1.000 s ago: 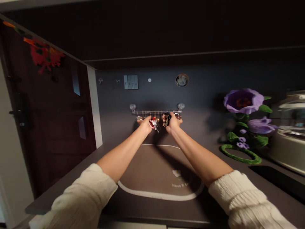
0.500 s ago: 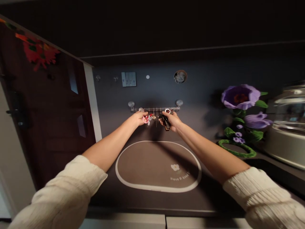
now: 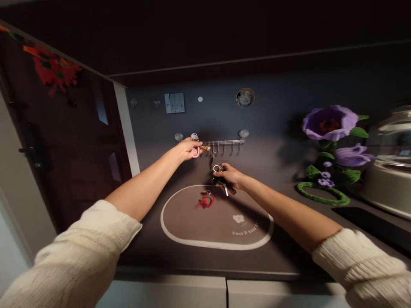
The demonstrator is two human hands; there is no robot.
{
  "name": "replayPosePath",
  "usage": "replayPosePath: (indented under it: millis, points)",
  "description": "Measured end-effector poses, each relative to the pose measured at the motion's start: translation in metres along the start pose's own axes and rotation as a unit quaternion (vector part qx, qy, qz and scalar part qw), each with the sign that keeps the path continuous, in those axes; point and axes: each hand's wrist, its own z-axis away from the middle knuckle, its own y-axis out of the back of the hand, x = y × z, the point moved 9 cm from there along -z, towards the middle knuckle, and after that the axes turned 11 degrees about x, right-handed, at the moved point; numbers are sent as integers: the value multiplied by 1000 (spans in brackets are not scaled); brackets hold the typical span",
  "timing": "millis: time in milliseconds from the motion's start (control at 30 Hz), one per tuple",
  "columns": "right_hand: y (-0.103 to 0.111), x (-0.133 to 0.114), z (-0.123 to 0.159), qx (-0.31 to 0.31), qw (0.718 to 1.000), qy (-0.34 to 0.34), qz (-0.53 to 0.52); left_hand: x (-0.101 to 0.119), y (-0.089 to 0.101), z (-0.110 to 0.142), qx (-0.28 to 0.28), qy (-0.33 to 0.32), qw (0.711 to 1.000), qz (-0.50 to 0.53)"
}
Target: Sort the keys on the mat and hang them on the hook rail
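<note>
My left hand [image 3: 189,148] is closed on a bunch of keys with a pink ring [image 3: 195,152], close against the left half of a clear hook rail [image 3: 226,142]. Brass-coloured pieces stick out to its right; whether they still hang on a hook I cannot tell. Lower and to the right, my right hand [image 3: 231,175] grips a dark bunch of keys [image 3: 224,185] with a metal ring, held apart from the rail above the mat's back edge. On the brown oval mat [image 3: 189,229] lies a red cord [image 3: 205,202] with a small metal ring beside it.
Purple knitted flowers [image 3: 330,124] with a green loop base stand at the right, beside a cream appliance [image 3: 390,188] with a clear top. A dark shelf [image 3: 205,34] hangs low overhead. Paper labels [image 3: 174,103] and small hooks are on the back wall.
My right hand has drawn its keys off the rail and down toward the mat. The red cord, earlier up between my hands, now lies on the mat. My left hand stays by the rail.
</note>
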Motion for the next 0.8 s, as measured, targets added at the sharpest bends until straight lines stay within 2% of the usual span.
replayPosePath:
  millis: [67, 133, 233, 333, 400, 467, 533, 600, 667, 733, 800]
  points:
    - [0, 5, 3, -9, 997, 23, 71, -14, 8, 12, -16, -27, 999, -41]
    - [3, 5, 7, -4, 983, 66, 174, -37, 16, 25, -40, -24, 995, -86]
    - [5, -1, 13, -18, 937, 125, 325, -75, 29, 42, -78, -14, 981, -175]
    - [5, -3, 10, -41, 904, 117, 409, -103, 42, 54, -109, -29, 944, -310]
    - [9, -10, -2, 0, 897, 112, 427, -113, 50, 58, -117, -45, 921, -370]
    - [17, -24, -17, 103, 897, 133, 409, -119, 57, 61, -114, -51, 912, -390]
    - [18, -31, -30, 165, 902, 139, 375, -124, 62, 62, -104, -54, 908, -402]
    - [13, -31, -40, 190, 903, 126, 365, -125, 65, 64, -90, -82, 901, -417]
    - [7, -33, -43, 204, 901, 125, 363, -122, 65, 67, -80, -148, 889, -425]
    - [4, -39, -39, 222, 898, 143, 351, -120, 62, 72, -93, -214, 871, -433]
    - [4, -49, -33, 243, 894, 167, 337, -122, 61, 75, -109, -253, 852, -445]
